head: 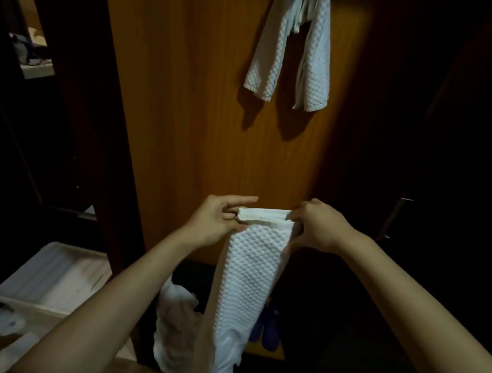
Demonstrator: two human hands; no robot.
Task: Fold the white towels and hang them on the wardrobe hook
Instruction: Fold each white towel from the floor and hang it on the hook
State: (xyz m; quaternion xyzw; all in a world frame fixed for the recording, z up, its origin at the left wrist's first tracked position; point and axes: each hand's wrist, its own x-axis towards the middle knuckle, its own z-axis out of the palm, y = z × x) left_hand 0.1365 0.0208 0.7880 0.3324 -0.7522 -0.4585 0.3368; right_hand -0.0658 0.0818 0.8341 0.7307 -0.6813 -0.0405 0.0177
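Wardrobe panel behind – towel top edge between left hand, right hand.

Waffle-textured white cloth towel, smooth matt wooden wardrobe panel

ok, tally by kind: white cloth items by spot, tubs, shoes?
White towel held in both hands: 1
White cloth hanging on the wardrobe panel: 1 bundle, count within unclear
White cloth heaps on the floor: 2
White tub: 1
Blue shoes: 2
Total: 7
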